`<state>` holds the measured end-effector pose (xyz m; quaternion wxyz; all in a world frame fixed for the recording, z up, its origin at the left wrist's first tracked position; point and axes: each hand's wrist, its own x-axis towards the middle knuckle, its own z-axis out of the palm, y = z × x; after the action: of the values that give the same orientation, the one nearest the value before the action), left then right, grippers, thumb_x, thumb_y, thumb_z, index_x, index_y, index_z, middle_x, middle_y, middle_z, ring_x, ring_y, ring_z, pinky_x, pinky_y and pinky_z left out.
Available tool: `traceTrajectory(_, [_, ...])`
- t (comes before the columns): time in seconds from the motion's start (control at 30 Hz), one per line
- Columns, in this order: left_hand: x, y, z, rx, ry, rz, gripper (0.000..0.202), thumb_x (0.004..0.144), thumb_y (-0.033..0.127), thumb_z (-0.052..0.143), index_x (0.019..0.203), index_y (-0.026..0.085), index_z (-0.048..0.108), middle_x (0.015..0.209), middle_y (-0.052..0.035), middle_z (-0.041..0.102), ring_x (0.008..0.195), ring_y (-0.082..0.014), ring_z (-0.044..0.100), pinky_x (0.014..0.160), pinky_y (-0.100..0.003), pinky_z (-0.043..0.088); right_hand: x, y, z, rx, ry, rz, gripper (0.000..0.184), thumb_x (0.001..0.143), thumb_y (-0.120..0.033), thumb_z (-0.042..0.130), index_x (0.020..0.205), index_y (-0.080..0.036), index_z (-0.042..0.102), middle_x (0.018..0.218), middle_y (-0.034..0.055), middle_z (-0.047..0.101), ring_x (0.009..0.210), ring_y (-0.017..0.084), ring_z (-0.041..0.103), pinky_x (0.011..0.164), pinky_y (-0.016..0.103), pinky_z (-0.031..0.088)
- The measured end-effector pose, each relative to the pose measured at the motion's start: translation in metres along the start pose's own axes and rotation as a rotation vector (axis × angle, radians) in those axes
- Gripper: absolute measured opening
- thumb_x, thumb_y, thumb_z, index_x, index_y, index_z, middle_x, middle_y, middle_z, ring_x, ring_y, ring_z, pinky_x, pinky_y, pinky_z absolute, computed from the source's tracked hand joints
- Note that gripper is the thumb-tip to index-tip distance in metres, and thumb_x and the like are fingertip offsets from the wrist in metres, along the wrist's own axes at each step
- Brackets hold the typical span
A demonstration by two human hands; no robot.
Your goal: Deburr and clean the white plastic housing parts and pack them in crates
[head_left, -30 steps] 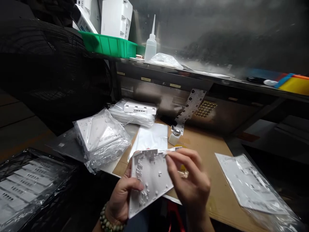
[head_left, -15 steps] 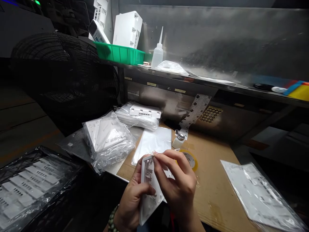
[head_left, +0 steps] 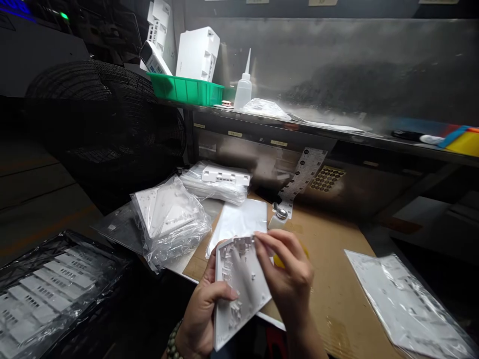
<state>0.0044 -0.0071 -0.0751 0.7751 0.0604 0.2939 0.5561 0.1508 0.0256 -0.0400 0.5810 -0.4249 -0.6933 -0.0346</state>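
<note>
I hold a white plastic panel (head_left: 239, 284) with small moulded ribs and clips on its upturned inner face, low in the middle of the head view. My left hand (head_left: 204, 311) grips its left edge, thumb lying across the face. My right hand (head_left: 290, 279) is closed on the panel's upper right corner, fingertips pinched at the top rim. A bead bracelet (head_left: 172, 344) circles my left wrist. A flat white sheet (head_left: 241, 222) lies on the cardboard just beyond the panel.
Bagged white panels (head_left: 170, 219) lie left, and more bagged parts (head_left: 219, 182) lie behind them. A small capped bottle (head_left: 279, 218) stands near a label strip (head_left: 303, 174). A plastic bag (head_left: 404, 304) lies right. The shelf holds a green tray (head_left: 187, 89) and squeeze bottle (head_left: 244, 87). A black fan (head_left: 105, 124) stands left.
The panel, held edge-on half a second ago, is turned back so its ribbed face shows. My right fingers stay at its top corner. The camera has tilted slightly.
</note>
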Motion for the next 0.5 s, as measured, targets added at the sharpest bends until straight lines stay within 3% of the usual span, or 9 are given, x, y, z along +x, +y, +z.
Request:
traceTrajectory(0.1, [0.0, 0.008, -0.008, -0.005, -0.051, 0.007, 0.106, 0.056, -0.006, 0.068, 0.149, 0.04, 0.047, 0.117, -0.0011, 0.077, 0.111, -0.0324, 0.072, 0.1, -0.046, 0.056, -0.006, 0.041, -0.019, -0.115, 0.113, 0.102, 0.012, 0.091, -0.023, 0.072, 0.101, -0.023, 0.078, 0.099, 0.0044, 0.069, 0.085, 0.017, 0.066, 0.08, 0.031, 0.053])
traceTrajectory(0.17, [0.001, 0.016, -0.015, -0.012, -0.079, -0.008, 0.099, 0.06, -0.004, 0.067, 0.148, 0.036, 0.049, 0.116, -0.0033, 0.078, 0.112, -0.0338, 0.071, 0.102, -0.051, 0.055, -0.017, 0.08, -0.032, -0.252, 0.153, 0.241, 0.018, 0.092, -0.037, 0.07, 0.098, -0.023, 0.079, 0.098, 0.0058, 0.072, 0.086, 0.02, 0.066, 0.079, 0.035, 0.051])
traceTrajectory(0.2, [0.001, 0.02, -0.019, -0.008, -0.096, -0.018, 0.095, 0.062, -0.003, 0.067, 0.148, 0.033, 0.05, 0.115, -0.005, 0.078, 0.112, -0.0349, 0.071, 0.103, -0.053, 0.053, -0.024, 0.101, -0.036, -0.331, 0.11, 0.329, 0.025, 0.091, -0.045, 0.068, 0.095, -0.023, 0.08, 0.097, 0.007, 0.073, 0.088, 0.023, 0.065, 0.078, 0.037, 0.05])
traceTrajectory(0.27, [0.004, 0.029, -0.03, 0.01, -0.142, -0.052, 0.084, 0.067, 0.003, 0.068, 0.146, 0.026, 0.053, 0.115, -0.0094, 0.078, 0.111, -0.0378, 0.072, 0.104, -0.059, 0.051, -0.038, 0.139, -0.041, -0.463, -0.098, 0.495, 0.039, 0.087, -0.06, 0.065, 0.092, -0.024, 0.08, 0.092, 0.009, 0.076, 0.089, 0.03, 0.064, 0.073, 0.04, 0.047])
traceTrajectory(0.33, [0.007, 0.036, -0.045, 0.012, -0.191, -0.125, 0.076, 0.069, 0.012, 0.071, 0.144, 0.02, 0.056, 0.117, -0.0135, 0.077, 0.112, -0.0414, 0.071, 0.105, -0.062, 0.049, -0.05, 0.164, -0.043, -0.515, -0.24, 0.581, 0.052, 0.081, -0.071, 0.062, 0.091, -0.024, 0.081, 0.082, 0.0112, 0.076, 0.087, 0.035, 0.062, 0.069, 0.042, 0.046])
traceTrajectory(0.4, [0.01, 0.043, -0.067, -0.019, -0.181, -0.163, 0.076, 0.067, 0.023, 0.075, 0.14, 0.017, 0.059, 0.118, -0.0153, 0.077, 0.114, -0.0448, 0.069, 0.105, -0.063, 0.048, -0.06, 0.17, -0.047, -0.51, -0.265, 0.584, 0.062, 0.079, -0.078, 0.057, 0.092, -0.022, 0.08, 0.083, 0.0129, 0.077, 0.091, 0.037, 0.062, 0.072, 0.046, 0.049])
traceTrajectory(0.5, [0.01, 0.049, -0.122, -0.088, -0.004, -0.063, 0.076, 0.063, 0.03, 0.074, 0.137, 0.019, 0.062, 0.111, -0.0119, 0.079, 0.109, -0.0456, 0.071, 0.101, -0.06, 0.052, -0.082, 0.145, -0.061, -0.443, -0.177, 0.529, 0.058, 0.086, -0.074, 0.052, 0.096, -0.023, 0.077, 0.103, 0.0114, 0.078, 0.102, 0.035, 0.065, 0.086, 0.047, 0.052])
